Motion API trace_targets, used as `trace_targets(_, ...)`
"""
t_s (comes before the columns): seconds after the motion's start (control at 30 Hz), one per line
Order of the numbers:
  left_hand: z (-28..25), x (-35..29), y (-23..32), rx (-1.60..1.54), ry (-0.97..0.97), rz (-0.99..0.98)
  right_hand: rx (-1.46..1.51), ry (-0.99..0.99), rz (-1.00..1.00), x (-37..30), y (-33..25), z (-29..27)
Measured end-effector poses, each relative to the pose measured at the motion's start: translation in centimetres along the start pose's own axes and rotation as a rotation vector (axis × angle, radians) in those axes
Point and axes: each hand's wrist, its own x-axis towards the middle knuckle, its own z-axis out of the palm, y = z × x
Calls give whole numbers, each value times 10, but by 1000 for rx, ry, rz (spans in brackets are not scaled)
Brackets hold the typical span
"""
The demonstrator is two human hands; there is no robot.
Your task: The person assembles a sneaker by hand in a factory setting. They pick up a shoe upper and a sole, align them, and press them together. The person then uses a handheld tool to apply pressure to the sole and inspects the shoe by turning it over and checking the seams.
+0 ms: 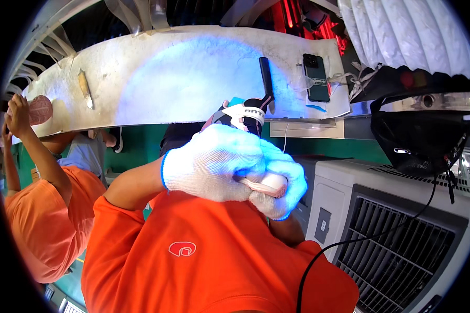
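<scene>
Both my hands wear white knit gloves with blue cuffs and are closed round a shoe (pixel 253 124), held at the bench's near edge in front of my chest. Its far end shows a dark upper and a white band. At the near end, a pale pink rounded part pokes out between the gloves. My left hand (pixel 211 163) wraps it from the left, fingers bent over it. From the right, my right hand (pixel 293 180) grips round the pale end. The gloves hide most of the shoe's middle. Blue light falls over the gloves.
On the pale workbench (pixel 167 78) lie a black-handled tool (pixel 266 78), a knife (pixel 84 88) and a dark phone (pixel 316 78). Rightward are a black bag (pixel 420 138), a vented grey machine (pixel 397 240) and a black cable (pixel 344 242). At left, a co-worker (pixel 52 208) handles a pinkish oval piece (pixel 40 110).
</scene>
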Motion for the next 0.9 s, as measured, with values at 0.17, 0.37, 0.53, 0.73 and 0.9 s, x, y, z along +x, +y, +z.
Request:
trace_targets(0.17, 6, 8, 4, 85, -86, -73, -48, 27, -7, -12, 6, -10)
trace_targets(0.37, 31, 9, -8, 96, -10, -99, 51, 168, 93, -30, 10, -12)
trace_targets(0.53, 42, 8, -11, 87, 0, -120, 105, 156, 88, -38, 14, -11)
trace_targets(0.73, 51, 3, -24, 119, 57, -20, 185, 120, 484, -19, -32, -10)
trace_targets(0.9, 47, 3, -21, 74, 49, -15, 186, 98, 413, -21, -31, -11)
